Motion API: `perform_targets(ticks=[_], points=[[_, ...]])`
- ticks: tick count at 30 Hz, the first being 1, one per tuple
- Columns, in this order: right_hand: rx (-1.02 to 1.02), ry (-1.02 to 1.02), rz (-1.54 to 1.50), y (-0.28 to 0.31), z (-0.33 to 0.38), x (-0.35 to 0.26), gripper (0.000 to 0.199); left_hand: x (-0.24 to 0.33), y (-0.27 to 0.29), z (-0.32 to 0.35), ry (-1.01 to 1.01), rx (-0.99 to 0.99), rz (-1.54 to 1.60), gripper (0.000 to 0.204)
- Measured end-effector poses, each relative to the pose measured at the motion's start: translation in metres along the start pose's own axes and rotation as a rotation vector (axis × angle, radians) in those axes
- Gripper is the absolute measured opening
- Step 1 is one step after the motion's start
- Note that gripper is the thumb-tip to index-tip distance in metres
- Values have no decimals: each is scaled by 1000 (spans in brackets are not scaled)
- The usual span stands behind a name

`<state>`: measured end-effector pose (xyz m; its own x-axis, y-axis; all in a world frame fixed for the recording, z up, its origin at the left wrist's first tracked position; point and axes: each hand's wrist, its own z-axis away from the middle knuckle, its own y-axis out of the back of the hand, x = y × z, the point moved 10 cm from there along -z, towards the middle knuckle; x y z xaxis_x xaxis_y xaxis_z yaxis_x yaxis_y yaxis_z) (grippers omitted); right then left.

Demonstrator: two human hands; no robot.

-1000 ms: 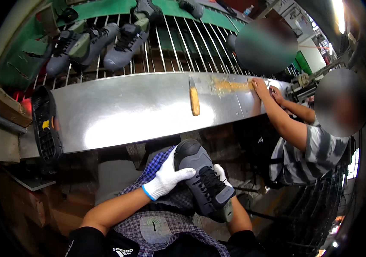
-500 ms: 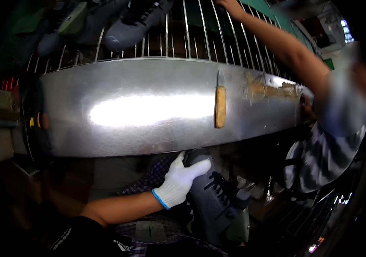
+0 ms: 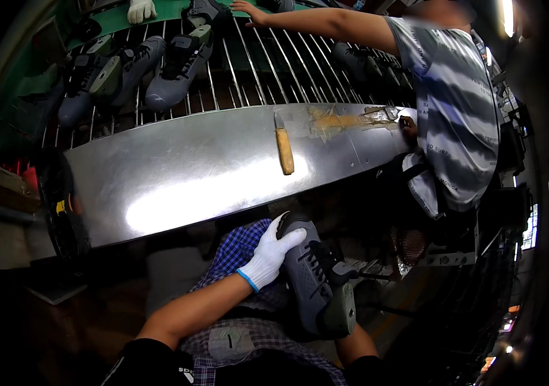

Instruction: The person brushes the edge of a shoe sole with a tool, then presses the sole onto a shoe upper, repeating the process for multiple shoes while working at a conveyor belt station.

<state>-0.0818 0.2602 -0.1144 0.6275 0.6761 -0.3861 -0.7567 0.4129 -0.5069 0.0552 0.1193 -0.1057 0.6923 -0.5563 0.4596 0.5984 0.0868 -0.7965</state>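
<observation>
My left hand (image 3: pixel 268 252), in a white knit glove with a blue cuff, is closed round the toe end of a grey shoe (image 3: pixel 306 276) with black laces. A green last (image 3: pixel 340 312) sticks out of the shoe's ankle opening, toward my lower right. The shoe is held in front of my lap, just below the near edge of the metal table. My right forearm (image 3: pixel 355 344) runs up behind the heel; the hand itself is hidden there, so its fingers do not show. A knife (image 3: pixel 285 151) with a wooden handle lies on the table beyond the shoe.
The metal table (image 3: pixel 178 154) spans the view, with a black shoe sole (image 3: pixel 62 206) at its left end. Behind it, a bar rack (image 3: pixel 255 71) carries several grey shoes. A co-worker (image 3: pixel 454 103) at the right reaches across the rack; another person's gloved hand (image 3: pixel 140 11) is at top left.
The view has shifted, so the table and knife appear farther left. The last's end and my right forearm now show more clearly. The co-worker's arm reaches farther left across the rack.
</observation>
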Motion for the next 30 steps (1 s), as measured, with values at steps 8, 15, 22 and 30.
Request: perform_targets(ticks=[8, 15, 22, 30], points=[[74, -42, -53, 17, -10, 27, 66, 1, 11, 11, 19, 0, 55, 89], [116, 70, -177, 18, 19, 78, 65, 66, -3, 39, 209, 232, -337, 49], [-12, 179, -138, -25, 6, 87, 65, 73, 36, 39, 137, -49, -225, 44], [-55, 199, -80, -64, -34, 59, 64, 49, 34, 30, 49, -26, 17, 58]])
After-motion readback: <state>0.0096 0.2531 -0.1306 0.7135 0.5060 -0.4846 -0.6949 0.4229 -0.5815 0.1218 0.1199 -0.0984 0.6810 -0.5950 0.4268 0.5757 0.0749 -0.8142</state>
